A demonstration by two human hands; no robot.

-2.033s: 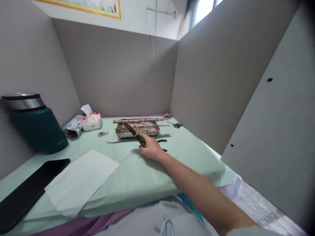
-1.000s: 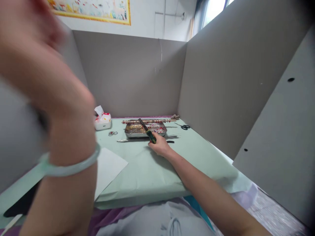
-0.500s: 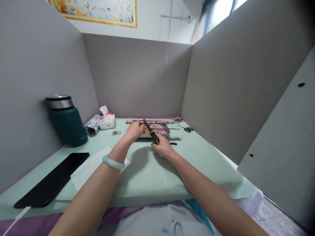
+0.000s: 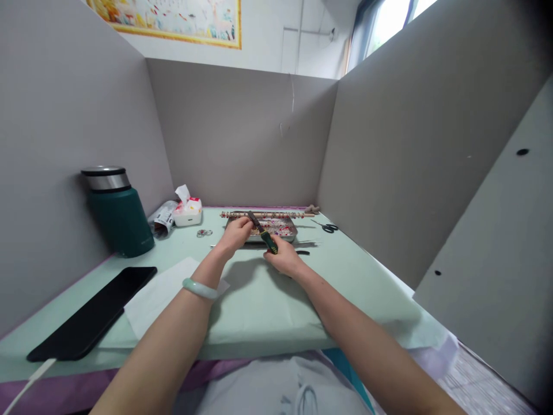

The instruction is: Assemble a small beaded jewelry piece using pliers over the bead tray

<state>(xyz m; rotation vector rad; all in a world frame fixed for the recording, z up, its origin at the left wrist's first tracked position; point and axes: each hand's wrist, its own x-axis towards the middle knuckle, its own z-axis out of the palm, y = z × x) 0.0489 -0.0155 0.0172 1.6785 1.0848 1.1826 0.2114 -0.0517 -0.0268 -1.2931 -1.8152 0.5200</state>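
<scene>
My right hand (image 4: pixel 283 256) is closed round the green handle of a dark-tipped tool (image 4: pixel 268 241), which slants up and to the left. Near the tool's tip, my left hand (image 4: pixel 237 233) has its fingers pinched together; what they hold is too small to make out. Behind both hands lies a metal tray (image 4: pixel 294 235) of small red, white and pink beads. A rod strung with small beads (image 4: pixel 276 215) runs along the tray's far side. Thin metal rods (image 4: pixel 307 244) lie on the table by the tray's near edge.
Black scissors (image 4: pixel 330 228) lie to the right. Small rings (image 4: pixel 204 233), a tissue box (image 4: pixel 188 213) and a green bottle (image 4: pixel 118 213) are on the left. Nearer sit a black phone (image 4: pixel 95 314) with a cable and a white sheet (image 4: pixel 159 294). Grey panels (image 4: pixel 242 132) enclose the table.
My left hand has shifted slightly left and down, showing more of the tray's left end. The tool's tip has moved a little left and down with my right hand.
</scene>
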